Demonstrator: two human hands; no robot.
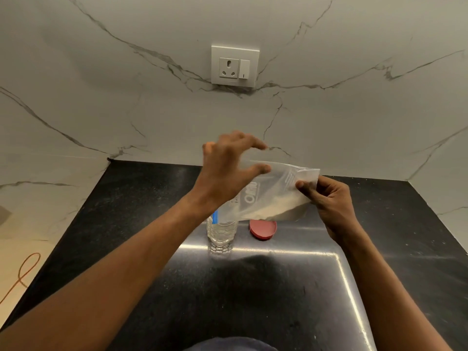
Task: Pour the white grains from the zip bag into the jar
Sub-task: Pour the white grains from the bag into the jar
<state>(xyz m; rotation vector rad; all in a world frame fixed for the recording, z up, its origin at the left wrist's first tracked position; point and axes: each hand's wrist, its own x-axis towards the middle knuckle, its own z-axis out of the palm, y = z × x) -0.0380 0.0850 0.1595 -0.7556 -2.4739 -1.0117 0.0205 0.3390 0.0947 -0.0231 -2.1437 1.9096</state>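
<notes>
Fingers [305,187] of the right hand [331,201] pinch the raised bottom corner of the zip bag [273,196], while the left hand [228,168] sits near the upper edge of the bag with its fingers spread and curled; the thumb seems to touch the plastic, but I cannot tell whether that hand truly grips it. The bag hangs in the air above the worktop [253,287], its long axis slanting down from the right hand toward the lower left, where the blue zip end [215,217] meets the mouth of the jar [220,235]. White grains [273,210] lie along the lower edge of the bag, gathered toward the jar, so the pour looks under way with much still inside. The jar stands upright just below the left wrist, nearer that hand than the right. What counts next, I judge, is lifting the right-hand corner higher while the mouth stays over the jar's opening. A red lid [262,229] lies flat just right of the jar. Behind is a marble wall with a socket [235,66].
</notes>
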